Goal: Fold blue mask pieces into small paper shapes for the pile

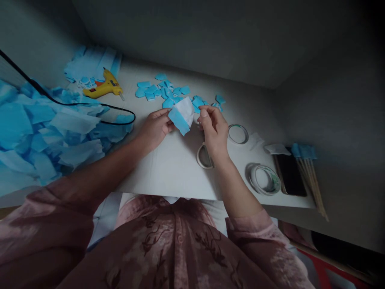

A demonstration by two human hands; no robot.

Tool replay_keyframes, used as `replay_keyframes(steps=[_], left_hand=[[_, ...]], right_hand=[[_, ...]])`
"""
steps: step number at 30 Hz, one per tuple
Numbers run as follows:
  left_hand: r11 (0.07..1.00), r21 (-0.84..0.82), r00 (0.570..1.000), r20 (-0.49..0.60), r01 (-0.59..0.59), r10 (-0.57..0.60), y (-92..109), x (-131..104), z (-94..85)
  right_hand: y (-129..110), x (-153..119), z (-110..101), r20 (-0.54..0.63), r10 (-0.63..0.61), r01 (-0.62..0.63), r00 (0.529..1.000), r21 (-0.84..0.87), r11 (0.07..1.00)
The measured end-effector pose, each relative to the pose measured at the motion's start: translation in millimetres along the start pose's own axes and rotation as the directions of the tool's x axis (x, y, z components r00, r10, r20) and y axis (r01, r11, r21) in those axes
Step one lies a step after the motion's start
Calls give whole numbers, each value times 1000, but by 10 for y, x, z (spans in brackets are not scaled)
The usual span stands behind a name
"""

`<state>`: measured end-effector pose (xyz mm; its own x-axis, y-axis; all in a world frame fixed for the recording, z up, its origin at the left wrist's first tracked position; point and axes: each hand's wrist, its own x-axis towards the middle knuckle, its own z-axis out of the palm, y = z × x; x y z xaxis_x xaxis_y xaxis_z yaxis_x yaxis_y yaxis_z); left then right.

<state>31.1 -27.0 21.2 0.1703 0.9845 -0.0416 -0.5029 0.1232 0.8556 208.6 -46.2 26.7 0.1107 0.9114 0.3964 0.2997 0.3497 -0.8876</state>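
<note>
Sheet (182,115) of thin blue-and-white material is above the table (162,172), its left edge pinched by the left hand (156,127). Right-hand (215,130) fingers curl close together just right of the sheet; whether they hold anything, I cannot tell. Small blue pieces (166,92) lie beyond it, the yellow glue gun (105,86) farther left.

dim soft light, plain gray walls (186,36) meeting in a corner, white tabletop (168,172) against them, pale tiled floor (105,216) below
</note>
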Motion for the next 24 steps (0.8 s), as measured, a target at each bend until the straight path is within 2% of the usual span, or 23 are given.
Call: replay_keyframes(steps=[3, 9, 12, 15, 19, 22, 24], left_hand=[[1000, -2, 1000, 26, -18, 18, -15, -6, 2], [1000, -24, 999, 43, -2, 3, 5, -38, 30], [1000, -18, 998, 66, 12, -10, 22, -55, 41], [999, -34, 998, 67, -1, 3, 23, -52, 37], [1000, -20, 1000, 9, -12, 12, 11, -29, 25], [1000, 2, 1000, -22, -9, 9, 3, -9, 13], [1000, -3, 999, -42, -21, 21, -1, 5, 2]], right_hand=[[-33, -23, 33, -35, -51, 50, 998, -35, 998], [-4, -30, 45, 79, -50, 63, 996, -173, 983], [5, -31, 43, 84, -60, 76, 995, -203, 976], [-1, -23, 41, 81, -30, 41, 996, -131, 991], [34, 11, 32, 90, 55, -58, 994, 33, 998], [96, 41, 13, 122, 122, -132, 985, 83, 988], [123, 54, -5, 102, 168, -178, 981, 107, 978]])
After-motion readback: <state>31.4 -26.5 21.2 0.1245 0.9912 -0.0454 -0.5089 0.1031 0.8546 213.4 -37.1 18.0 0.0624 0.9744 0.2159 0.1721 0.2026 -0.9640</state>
